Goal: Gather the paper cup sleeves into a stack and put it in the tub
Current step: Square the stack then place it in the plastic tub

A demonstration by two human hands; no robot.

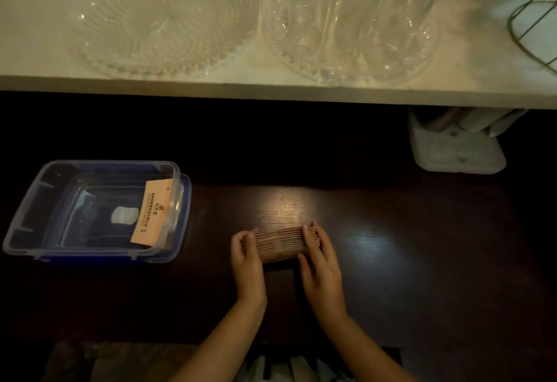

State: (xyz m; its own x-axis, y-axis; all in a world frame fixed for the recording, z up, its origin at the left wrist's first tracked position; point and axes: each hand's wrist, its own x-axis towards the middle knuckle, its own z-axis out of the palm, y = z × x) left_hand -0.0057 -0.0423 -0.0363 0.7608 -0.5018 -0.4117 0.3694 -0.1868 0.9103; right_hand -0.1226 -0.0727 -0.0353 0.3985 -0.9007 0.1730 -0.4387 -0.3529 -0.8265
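Stack of paper cup sleeves (pixel 281 243), brown, standing on edge on the dark table (pixel 407 261), squeezed between both hands near the middle front. Left hand (pixel 248 258) cupped against the stack's left end, fingers (pixel 241 238) curled round it; right hand (pixel 319 261) pressed against the right end, fingers (pixel 310 238) draped over the top edges. Both closed on the stack, holding it together. Edges roughly level, a few at the right end slightly proud.

Well apart to the left, clear tub (pixel 27 224) with blue rim, open, seemingly nested on its blue lid. One single sleeve (pixel 152 211) already inside, leaning against the tub's right wall. White patch on the tub floor, nature unclear.

Probably the squaring-up stage: gathering apparently done, transfer not yet begun. Next move likely calls for firm end-to-end pressure, a lift clear of the table, a carry leftward over the rim, and a gentle set-down beside the lone sleeve. Risk of the middle sleeves bulging out and spilling if pressure slackens.

Beyond, a white shelf (pixel 45 34) bearing two cut-glass dishes (pixel 162 19) and a tall clear vessel (pixel 361 4); white holder (pixel 452 152) beneath at right.
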